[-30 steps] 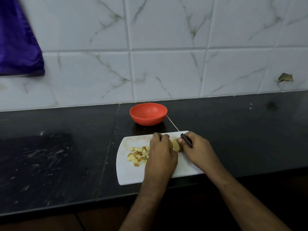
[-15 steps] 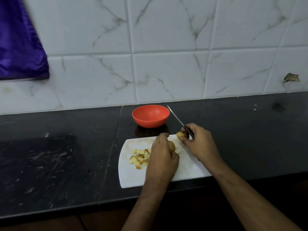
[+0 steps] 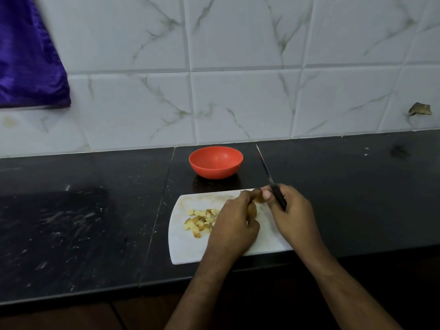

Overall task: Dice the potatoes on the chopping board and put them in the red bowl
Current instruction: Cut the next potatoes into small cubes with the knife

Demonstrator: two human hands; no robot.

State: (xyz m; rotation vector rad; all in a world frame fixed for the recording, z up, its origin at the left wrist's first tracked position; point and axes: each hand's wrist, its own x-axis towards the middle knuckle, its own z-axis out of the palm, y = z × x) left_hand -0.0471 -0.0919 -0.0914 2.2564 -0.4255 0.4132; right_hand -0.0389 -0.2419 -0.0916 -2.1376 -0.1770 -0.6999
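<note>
1. Since before, I see the knife tip lifted higher, and the right hand grips it.
2. My left hand holds a potato piece on the white board.
3. Potato cubes lie beside it; the red bowl sits behind.

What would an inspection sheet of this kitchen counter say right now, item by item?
Surface: black stone counter, scuffed with pale marks.
Job's things: white chopping board holds a pile of potato cubes and two uncut potato pieces; red bowl behind the board looks empty.
Clutter: nothing seen.
Grippers: left hand holds a potato piece on the board; right hand grips the knife, blade pointing up and away, thumb on the other piece.
Cables: nothing seen.
Surroundings: white marbled wall tiles, one chipped at right; purple cloth hanging at left.
</note>
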